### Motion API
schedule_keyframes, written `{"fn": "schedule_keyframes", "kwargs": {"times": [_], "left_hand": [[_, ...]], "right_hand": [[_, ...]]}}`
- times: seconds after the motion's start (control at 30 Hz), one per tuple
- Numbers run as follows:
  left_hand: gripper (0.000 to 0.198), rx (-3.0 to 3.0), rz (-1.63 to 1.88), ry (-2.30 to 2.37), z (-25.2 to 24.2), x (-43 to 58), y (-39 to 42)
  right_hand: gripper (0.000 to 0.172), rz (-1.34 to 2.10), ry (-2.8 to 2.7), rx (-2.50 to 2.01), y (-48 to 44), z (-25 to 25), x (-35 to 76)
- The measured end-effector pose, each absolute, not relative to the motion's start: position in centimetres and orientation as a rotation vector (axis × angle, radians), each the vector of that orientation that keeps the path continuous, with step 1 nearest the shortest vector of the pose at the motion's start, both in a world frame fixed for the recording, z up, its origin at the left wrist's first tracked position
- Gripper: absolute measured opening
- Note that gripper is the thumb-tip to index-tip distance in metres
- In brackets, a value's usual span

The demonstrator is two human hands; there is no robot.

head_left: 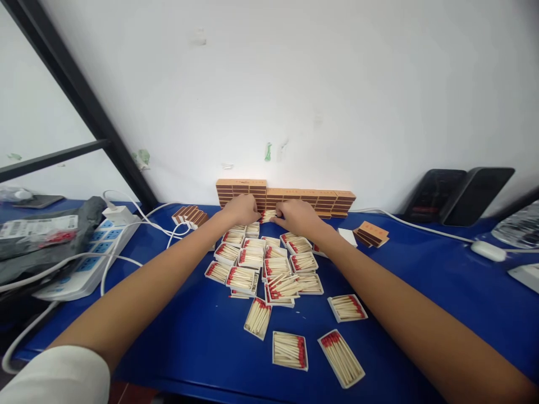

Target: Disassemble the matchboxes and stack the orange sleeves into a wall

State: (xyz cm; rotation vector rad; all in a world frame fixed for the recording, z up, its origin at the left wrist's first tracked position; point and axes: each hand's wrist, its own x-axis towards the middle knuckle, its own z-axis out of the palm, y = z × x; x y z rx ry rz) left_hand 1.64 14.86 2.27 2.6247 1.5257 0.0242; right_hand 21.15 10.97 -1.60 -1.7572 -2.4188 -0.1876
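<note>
Both arms reach far over a blue table (421, 292). My left hand (241, 210) and my right hand (297, 214) meet at a small white tray of red-tipped matches (268, 215), each pinching one end of it, fingers curled. Right behind them, orange-brown matchbox sleeves (307, 199) are stacked in rows along the white wall. Between my forearms lie several open trays of matches (269, 269), some overlapping in a pile. Three more trays (290, 350) sit apart nearer to me.
A white power strip (90, 255) with white cables and a charger lies at left, beside a grey plastic bag (46, 230). Loose sleeves sit in small piles (189, 215) (371, 233). Two dark phones (458, 193) lean on the wall at right, by a white cable.
</note>
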Motion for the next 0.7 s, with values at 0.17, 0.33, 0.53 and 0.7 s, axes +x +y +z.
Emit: {"fn": "schedule_keyframes", "kwargs": {"times": [0.17,0.33,0.53,0.7], "left_hand": [[0.021,2.586,0.054,1.504,2.5,1.1,14.4],[0.023,2.556,0.07,1.481,2.6,1.0,14.2],[0.022,2.538,0.097,1.48,2.7,0.7,13.8],[0.021,2.533,0.119,1.466,2.5,0.3,13.4]], "right_hand": [[0.03,-0.185,-2.437,-1.69,10.5,-1.4,20.5],[0.029,-0.198,-2.436,-1.703,10.5,-1.9,19.3],[0.024,-0.193,-2.427,-1.713,10.6,-2.1,19.0],[0.02,-0.176,-2.423,-1.69,10.5,-1.8,19.2]]}}
